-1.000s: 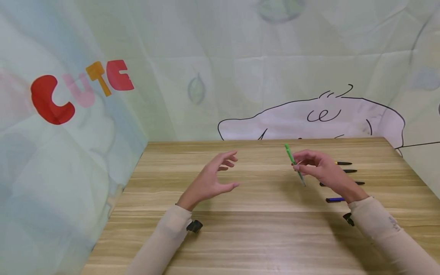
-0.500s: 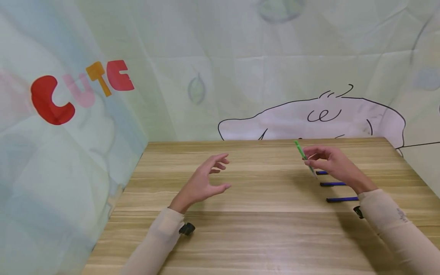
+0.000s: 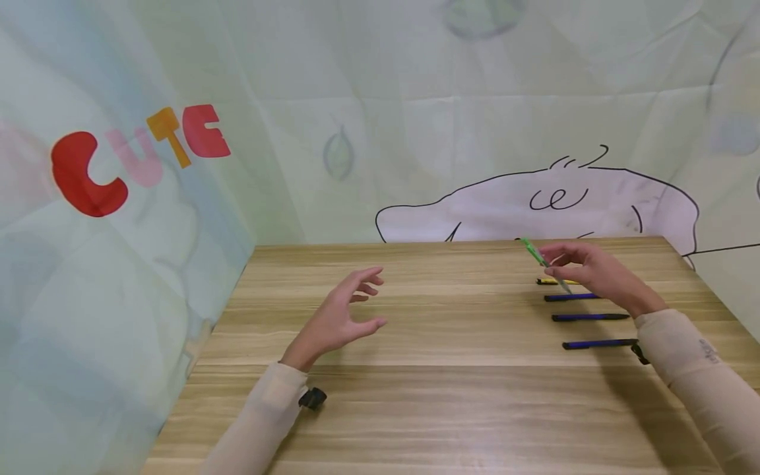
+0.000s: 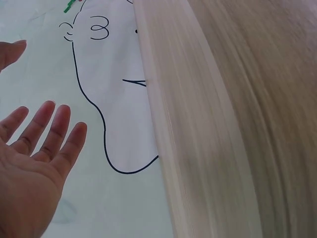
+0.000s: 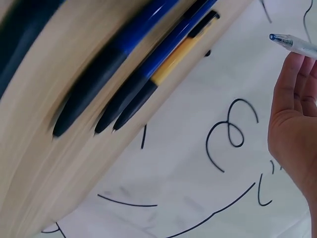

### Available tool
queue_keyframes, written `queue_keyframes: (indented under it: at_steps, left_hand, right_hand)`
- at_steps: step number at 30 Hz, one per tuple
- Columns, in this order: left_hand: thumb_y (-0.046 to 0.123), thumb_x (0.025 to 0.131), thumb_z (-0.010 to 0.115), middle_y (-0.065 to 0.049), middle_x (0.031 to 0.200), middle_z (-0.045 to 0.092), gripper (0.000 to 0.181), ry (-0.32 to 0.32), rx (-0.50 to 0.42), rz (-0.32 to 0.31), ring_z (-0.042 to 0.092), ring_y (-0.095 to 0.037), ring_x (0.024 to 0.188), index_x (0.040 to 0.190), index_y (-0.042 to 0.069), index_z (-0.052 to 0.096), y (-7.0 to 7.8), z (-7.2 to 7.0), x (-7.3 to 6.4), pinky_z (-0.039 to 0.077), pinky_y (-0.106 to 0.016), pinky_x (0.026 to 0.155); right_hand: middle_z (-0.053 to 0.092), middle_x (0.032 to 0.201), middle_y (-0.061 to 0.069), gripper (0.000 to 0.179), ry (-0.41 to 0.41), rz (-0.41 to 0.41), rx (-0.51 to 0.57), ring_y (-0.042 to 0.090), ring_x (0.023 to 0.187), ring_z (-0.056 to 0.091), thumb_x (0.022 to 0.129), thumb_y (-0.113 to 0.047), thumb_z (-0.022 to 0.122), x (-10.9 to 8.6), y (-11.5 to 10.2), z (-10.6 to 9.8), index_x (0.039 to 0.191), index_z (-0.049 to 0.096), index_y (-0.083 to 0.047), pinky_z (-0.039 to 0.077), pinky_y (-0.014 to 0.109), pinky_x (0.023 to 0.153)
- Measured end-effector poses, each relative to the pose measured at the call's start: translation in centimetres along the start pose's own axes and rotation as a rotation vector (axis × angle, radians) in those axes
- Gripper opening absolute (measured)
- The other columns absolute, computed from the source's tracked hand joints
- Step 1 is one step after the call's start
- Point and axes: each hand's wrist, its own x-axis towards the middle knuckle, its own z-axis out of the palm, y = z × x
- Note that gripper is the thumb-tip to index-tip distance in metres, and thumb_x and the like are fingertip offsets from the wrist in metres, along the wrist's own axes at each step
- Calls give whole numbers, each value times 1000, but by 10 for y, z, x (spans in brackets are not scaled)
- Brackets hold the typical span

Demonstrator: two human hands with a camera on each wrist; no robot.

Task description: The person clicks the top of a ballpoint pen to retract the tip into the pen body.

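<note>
My right hand [image 3: 584, 267] pinches a green pen [image 3: 532, 251] with a clear lower barrel, held tilted above the far right of the table. In the right wrist view the clear tip of that pen [image 5: 287, 42] juts past the fingers. Beneath the hand lies a yellow pen [image 3: 549, 282], partly hidden by the held pen and the hand. Blue pens with black grips lie in a row nearer to me, among them the nearest blue pen [image 3: 596, 344]. My left hand [image 3: 335, 316] hovers over the table's left half, fingers spread and holding nothing.
The wooden table [image 3: 415, 409] ends at a back edge against a printed cloth backdrop [image 3: 415, 132]. Another cloth wall with coloured letters [image 3: 95, 175] stands at the left. Small black devices are strapped at both wrists.
My right hand has carried the green pen right and toward the back, uncovering the yellow pen and more of the blue ones. My left hand has drifted left and slightly toward me.
</note>
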Motion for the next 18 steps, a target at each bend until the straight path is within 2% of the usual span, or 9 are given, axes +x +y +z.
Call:
queue_keyframes:
  at_steps: [5, 13, 18]
  left_hand:
    - [16, 83, 85, -2, 135, 56, 83, -5, 1, -15, 60, -33, 119, 153, 24, 40, -2, -2, -3, 53, -47, 102]
    - [15, 83, 86, -1, 134, 57, 83, 1, -14, -17, 60, -34, 118, 152, 24, 42, -3, -2, -5, 52, -48, 102]
    - [14, 83, 85, -2, 135, 57, 83, 4, -11, 4, 60, -35, 117, 153, 23, 41, -4, -3, -5, 53, -47, 101]
  right_hand:
    - [64, 124, 13, 43, -17, 30, -59, 9, 103, 60, 100, -32, 66, 2, 9, -12, 140, 60, -16, 55, 40, 75]
    - [65, 119, 20, 39, -45, -63, -73, 9, 98, 64, 101, -15, 65, 8, 25, -25, 138, 60, -5, 57, 30, 76]
    - [64, 116, 20, 37, -58, -71, -91, 10, 96, 65, 101, -13, 64, 10, 32, -31, 136, 62, -5, 57, 27, 75]
